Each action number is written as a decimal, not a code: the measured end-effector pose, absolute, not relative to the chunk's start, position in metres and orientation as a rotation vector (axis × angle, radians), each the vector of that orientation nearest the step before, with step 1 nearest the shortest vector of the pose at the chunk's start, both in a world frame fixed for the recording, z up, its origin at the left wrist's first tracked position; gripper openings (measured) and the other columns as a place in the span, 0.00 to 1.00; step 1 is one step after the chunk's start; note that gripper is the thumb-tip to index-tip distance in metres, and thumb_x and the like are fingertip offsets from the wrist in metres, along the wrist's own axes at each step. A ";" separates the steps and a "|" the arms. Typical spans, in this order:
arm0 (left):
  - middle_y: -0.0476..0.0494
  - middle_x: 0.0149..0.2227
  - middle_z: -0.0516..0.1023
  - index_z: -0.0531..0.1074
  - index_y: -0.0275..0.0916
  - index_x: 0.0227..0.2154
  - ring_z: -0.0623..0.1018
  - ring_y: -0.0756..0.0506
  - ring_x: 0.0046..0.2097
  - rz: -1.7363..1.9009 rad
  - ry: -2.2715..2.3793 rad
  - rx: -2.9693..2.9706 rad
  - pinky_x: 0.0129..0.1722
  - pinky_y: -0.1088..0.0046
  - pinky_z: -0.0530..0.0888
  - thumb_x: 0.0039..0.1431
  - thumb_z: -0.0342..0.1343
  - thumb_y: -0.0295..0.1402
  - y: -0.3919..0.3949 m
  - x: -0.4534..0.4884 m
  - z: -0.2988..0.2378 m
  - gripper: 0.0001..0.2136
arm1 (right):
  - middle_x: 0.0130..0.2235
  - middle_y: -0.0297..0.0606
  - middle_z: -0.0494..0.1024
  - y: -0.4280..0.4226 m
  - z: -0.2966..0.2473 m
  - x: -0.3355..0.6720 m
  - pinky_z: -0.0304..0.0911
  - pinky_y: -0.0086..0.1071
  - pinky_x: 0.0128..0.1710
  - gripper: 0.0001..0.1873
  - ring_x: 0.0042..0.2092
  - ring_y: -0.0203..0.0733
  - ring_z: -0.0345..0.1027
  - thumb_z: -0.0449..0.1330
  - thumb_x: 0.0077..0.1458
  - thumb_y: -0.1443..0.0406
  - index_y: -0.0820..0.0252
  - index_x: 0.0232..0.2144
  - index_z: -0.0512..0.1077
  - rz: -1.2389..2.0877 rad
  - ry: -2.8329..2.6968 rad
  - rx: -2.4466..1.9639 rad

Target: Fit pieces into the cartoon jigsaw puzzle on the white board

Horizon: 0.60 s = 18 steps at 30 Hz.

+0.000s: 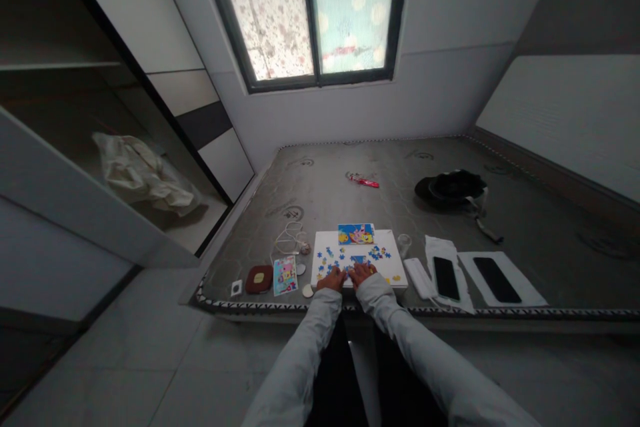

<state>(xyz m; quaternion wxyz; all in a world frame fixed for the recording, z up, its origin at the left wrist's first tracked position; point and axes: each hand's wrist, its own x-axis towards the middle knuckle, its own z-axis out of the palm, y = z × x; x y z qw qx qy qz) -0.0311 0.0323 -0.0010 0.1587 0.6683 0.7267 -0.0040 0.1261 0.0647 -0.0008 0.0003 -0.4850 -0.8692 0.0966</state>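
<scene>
A white box (400,255) lies flat at the bed's front edge, with loose blue and yellow jigsaw puzzle pieces (379,252) scattered over it. My left hand (331,279) rests on the box's near side, fingers curled together over a puzzle piece. Close beside it, my right hand (362,272) has bent fingers low on the box, at a small joined puzzle section (359,259). Both sets of fingertips nearly meet around small pieces, which they largely hide. Along the box's far side lies a colourful cartoon picture card (356,234).
Left of the box are a picture sheet (285,275), a brown case (259,279) and a white cord (287,237). To the right lie a white power bank (420,278), a phone (446,278) and another dark phone (497,279). Farther back are a dark cap (450,188) and a red strap (364,181).
</scene>
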 end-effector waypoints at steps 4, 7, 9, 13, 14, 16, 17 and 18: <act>0.38 0.57 0.71 0.68 0.49 0.58 0.78 0.42 0.45 -0.144 2.006 2.002 0.37 0.69 0.71 0.71 0.38 0.38 0.034 -0.028 0.006 0.20 | 0.64 0.46 0.66 0.068 -0.003 0.126 0.48 0.50 0.63 0.24 0.64 0.52 0.57 0.45 0.65 0.63 0.51 0.59 0.69 0.300 -2.758 -1.513; 0.33 0.57 0.70 0.68 0.43 0.59 0.78 0.40 0.47 -0.196 1.951 2.103 0.38 0.66 0.73 0.70 0.35 0.32 0.035 -0.028 0.007 0.22 | 0.64 0.45 0.67 0.068 -0.005 0.127 0.49 0.49 0.62 0.24 0.64 0.51 0.58 0.44 0.66 0.63 0.50 0.59 0.69 0.299 -2.750 -1.534; 0.31 0.58 0.69 0.67 0.40 0.60 0.78 0.40 0.47 -0.198 1.913 2.175 0.39 0.66 0.74 0.69 0.36 0.30 0.036 -0.030 0.005 0.22 | 0.64 0.44 0.66 0.067 -0.007 0.128 0.49 0.49 0.62 0.23 0.64 0.51 0.58 0.45 0.66 0.62 0.49 0.59 0.68 0.302 -2.736 -1.553; 0.28 0.55 0.71 0.70 0.37 0.57 0.78 0.40 0.45 -0.211 1.790 2.371 0.38 0.64 0.75 0.66 0.40 0.26 0.042 -0.035 -0.002 0.21 | 0.66 0.45 0.64 0.066 -0.012 0.129 0.48 0.50 0.64 0.24 0.66 0.52 0.55 0.47 0.65 0.63 0.47 0.61 0.66 0.334 -2.732 -1.557; 0.27 0.54 0.71 0.71 0.36 0.56 0.78 0.39 0.45 -0.212 1.759 2.401 0.38 0.64 0.75 0.66 0.41 0.26 0.044 -0.036 -0.004 0.21 | 0.66 0.45 0.64 0.066 -0.014 0.129 0.48 0.50 0.64 0.24 0.66 0.52 0.56 0.48 0.65 0.64 0.47 0.61 0.66 0.335 -2.728 -1.564; 0.27 0.54 0.72 0.73 0.36 0.54 0.78 0.39 0.44 -0.210 1.719 2.433 0.38 0.63 0.75 0.66 0.42 0.27 0.048 -0.039 -0.005 0.20 | 0.66 0.45 0.64 0.067 -0.016 0.128 0.48 0.51 0.64 0.23 0.66 0.52 0.57 0.47 0.65 0.64 0.47 0.60 0.68 0.325 -2.716 -1.577; 0.27 0.54 0.72 0.73 0.37 0.54 0.78 0.39 0.44 -0.209 1.708 2.442 0.37 0.62 0.75 0.65 0.42 0.27 0.050 -0.040 -0.005 0.20 | 0.66 0.45 0.64 0.067 -0.017 0.128 0.49 0.52 0.64 0.23 0.66 0.53 0.57 0.47 0.65 0.64 0.47 0.59 0.68 0.320 -2.711 -1.582; 0.28 0.55 0.72 0.74 0.37 0.53 0.78 0.39 0.44 -0.211 1.701 2.452 0.37 0.62 0.75 0.65 0.42 0.27 0.051 -0.041 -0.006 0.19 | 0.66 0.45 0.65 0.067 -0.017 0.127 0.49 0.52 0.64 0.24 0.65 0.54 0.57 0.48 0.65 0.64 0.48 0.60 0.68 0.320 -2.707 -1.582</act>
